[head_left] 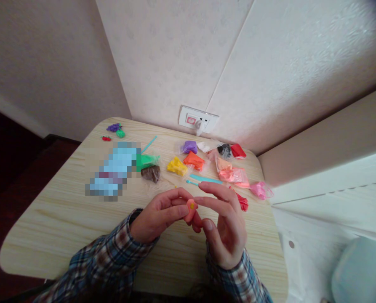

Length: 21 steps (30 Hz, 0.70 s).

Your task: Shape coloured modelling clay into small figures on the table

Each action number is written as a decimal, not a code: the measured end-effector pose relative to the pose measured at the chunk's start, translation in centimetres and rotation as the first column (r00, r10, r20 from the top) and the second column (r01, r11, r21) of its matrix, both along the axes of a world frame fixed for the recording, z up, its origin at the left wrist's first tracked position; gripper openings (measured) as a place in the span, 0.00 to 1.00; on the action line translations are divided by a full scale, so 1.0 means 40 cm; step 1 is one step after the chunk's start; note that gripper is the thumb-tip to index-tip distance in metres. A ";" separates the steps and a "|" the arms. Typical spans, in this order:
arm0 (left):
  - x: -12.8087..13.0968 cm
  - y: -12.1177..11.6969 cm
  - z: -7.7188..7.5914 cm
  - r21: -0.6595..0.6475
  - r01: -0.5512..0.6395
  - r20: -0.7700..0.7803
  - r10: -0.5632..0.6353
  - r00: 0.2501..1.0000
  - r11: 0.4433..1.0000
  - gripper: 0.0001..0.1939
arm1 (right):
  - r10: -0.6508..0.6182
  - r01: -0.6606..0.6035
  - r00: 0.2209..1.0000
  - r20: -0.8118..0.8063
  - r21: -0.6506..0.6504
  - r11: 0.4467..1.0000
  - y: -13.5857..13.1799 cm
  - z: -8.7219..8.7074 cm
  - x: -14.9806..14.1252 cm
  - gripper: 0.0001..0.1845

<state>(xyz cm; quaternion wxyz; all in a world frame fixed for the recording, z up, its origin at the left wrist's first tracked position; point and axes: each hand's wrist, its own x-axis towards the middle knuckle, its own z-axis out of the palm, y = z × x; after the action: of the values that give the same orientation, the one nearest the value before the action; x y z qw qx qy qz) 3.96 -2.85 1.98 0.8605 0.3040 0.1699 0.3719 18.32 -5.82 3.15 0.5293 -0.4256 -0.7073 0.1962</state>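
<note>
My left hand [162, 212] pinches a small peach-pink lump of modelling clay [190, 213] between thumb and fingers, above the near part of the table. A little yellow spot sits on the lump's upper end. Close on the right is my right hand [224, 223], its fingers apart and curved. Its index fingertip reaches the lump's edge; whether it presses on it I cannot tell. Just beyond the hands lie a blue modelling knife [206, 179] and a thinner blue tool [192, 183], partly behind my right fingers. A bag of red clay [243, 203] lies behind my right hand.
Bags of yellow [176, 166], orange [194, 160], purple [189, 147], brown [150, 173] and green clay [148, 160] lie across the table [64, 219]. Clay grapes [113, 127] stand far left. A blurred-out blue object [115, 170] lies left. A wall socket [198, 119] is behind.
</note>
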 end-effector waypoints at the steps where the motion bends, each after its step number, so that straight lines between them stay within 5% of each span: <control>1: -0.001 0.000 0.000 -0.005 0.003 -0.010 -0.003 1.000 1.000 0.07 | 0.002 -0.002 1.000 -0.024 -0.020 1.000 0.000 0.000 0.001 0.12; 7: -0.006 0.000 -0.003 0.011 0.041 -0.071 -0.040 0.997 0.999 0.15 | 0.055 -0.070 0.992 -0.110 -0.132 0.989 0.006 0.001 0.016 0.09; 21: -0.012 -0.001 -0.024 0.072 0.052 -0.111 -0.044 0.993 0.996 0.13 | 0.134 -0.138 0.990 -0.033 -0.182 0.974 0.013 0.009 0.028 0.02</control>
<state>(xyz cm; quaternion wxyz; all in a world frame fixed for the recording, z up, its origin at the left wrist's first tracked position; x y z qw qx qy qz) 3.47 -2.91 1.02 0.8466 0.3599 0.1950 0.3401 19.45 -5.28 3.53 0.4805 -0.4212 -0.7080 0.3007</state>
